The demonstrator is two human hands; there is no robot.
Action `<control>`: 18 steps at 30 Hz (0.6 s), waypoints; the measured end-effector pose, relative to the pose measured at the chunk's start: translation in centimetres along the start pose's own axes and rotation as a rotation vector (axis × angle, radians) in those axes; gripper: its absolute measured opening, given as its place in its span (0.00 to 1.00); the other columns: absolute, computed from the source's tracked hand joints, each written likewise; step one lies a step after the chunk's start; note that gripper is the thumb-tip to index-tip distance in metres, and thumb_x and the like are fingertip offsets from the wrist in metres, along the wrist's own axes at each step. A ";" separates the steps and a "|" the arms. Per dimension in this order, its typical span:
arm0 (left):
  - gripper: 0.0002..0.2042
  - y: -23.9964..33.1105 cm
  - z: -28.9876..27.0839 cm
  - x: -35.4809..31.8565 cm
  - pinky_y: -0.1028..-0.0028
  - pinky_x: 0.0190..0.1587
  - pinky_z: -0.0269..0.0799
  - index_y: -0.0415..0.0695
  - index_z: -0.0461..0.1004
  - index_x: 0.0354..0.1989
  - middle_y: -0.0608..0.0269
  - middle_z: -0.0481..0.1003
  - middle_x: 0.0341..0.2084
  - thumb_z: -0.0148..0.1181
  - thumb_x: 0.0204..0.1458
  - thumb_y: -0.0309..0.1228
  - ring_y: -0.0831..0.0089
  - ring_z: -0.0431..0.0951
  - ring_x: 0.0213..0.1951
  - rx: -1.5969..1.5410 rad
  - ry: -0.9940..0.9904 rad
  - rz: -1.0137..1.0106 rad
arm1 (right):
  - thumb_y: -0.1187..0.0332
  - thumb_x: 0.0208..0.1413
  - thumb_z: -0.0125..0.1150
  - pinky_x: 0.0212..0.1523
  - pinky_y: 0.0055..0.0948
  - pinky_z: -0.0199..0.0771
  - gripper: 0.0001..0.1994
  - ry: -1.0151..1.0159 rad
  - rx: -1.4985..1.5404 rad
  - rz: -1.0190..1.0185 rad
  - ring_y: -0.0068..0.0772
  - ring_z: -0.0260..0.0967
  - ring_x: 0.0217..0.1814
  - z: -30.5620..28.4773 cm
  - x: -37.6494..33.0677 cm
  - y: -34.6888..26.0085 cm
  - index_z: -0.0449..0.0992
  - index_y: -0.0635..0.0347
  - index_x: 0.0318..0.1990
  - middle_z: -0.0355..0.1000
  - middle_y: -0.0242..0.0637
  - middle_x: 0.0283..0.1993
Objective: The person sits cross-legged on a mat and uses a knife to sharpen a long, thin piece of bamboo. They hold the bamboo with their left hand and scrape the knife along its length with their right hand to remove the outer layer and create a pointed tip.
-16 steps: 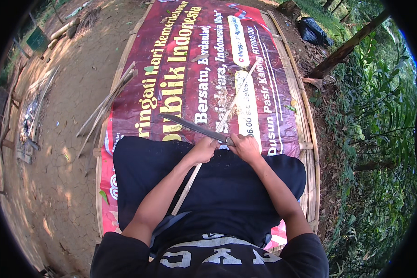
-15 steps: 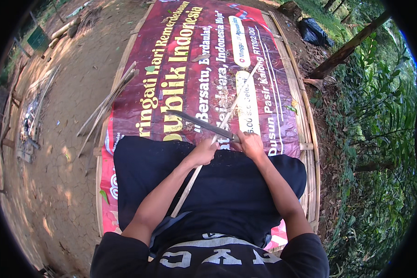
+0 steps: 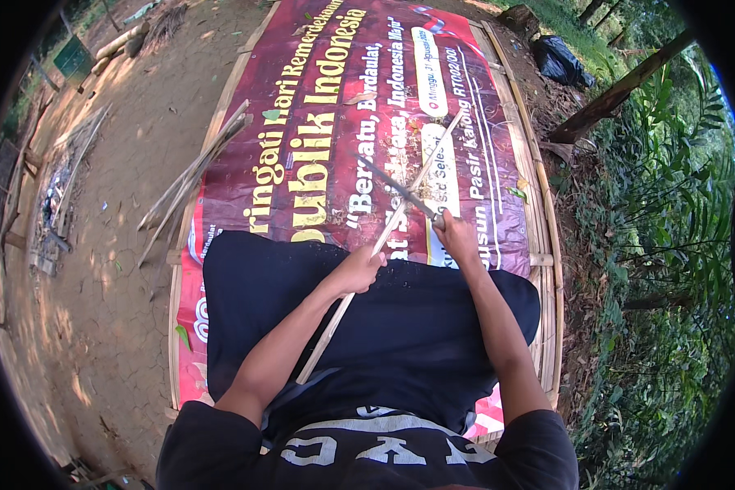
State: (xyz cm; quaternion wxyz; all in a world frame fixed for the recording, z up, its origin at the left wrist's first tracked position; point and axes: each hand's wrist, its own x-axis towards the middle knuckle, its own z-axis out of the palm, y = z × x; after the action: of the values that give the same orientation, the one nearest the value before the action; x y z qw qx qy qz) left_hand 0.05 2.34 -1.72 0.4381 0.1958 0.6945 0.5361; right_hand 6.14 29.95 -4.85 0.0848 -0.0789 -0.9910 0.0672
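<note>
Pale strip [image 3: 393, 224] of what looks like bamboo or wood slants over the middle of the banner [image 3: 220, 192], its far end to the right, its near end over the dark cloth [image 3: 433, 310]; the left hand [image 3: 358, 269] is closed round it partway along; the right hand [image 3: 456, 238], farther and to the right, is wrapped tightly about the handle of a long knife [image 3: 388, 180], whose blade crosses the strip just beyond the left hand, seemingly touching it.

Pale shavings [image 3: 408, 155] on the banner suggest that some paring is done; the strip is in one piece, and how much is left to take off I cannot tell.

More thin sticks [image 3: 208, 155] lie at the left edge, well apart from the blade; a black plastic bag [image 3: 561, 61] sits far right, near a leaning post [image 3: 621, 94]; neither obstructs the knife; the closest obstacle, I judge, is the left hand itself, just near of the blade.
</note>
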 end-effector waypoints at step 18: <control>0.08 0.7 -0.6 0.1 0.79 0.14 0.47 0.44 0.62 0.37 0.76 0.53 0.19 0.42 0.68 0.33 0.87 0.51 0.15 -0.173 -0.027 -0.105 | 0.56 0.58 0.62 0.27 0.53 0.74 0.16 -0.003 0.038 0.194 0.57 0.76 0.26 -0.1 1.8 -0.3 0.69 0.59 0.37 0.75 0.50 0.22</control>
State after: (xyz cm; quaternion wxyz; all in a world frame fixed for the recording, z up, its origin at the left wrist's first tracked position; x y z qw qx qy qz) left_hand -0.63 2.30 -1.14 0.4903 0.1279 0.6490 0.5675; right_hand 4.33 30.00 -4.44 0.0779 -0.1726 -0.9774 0.0941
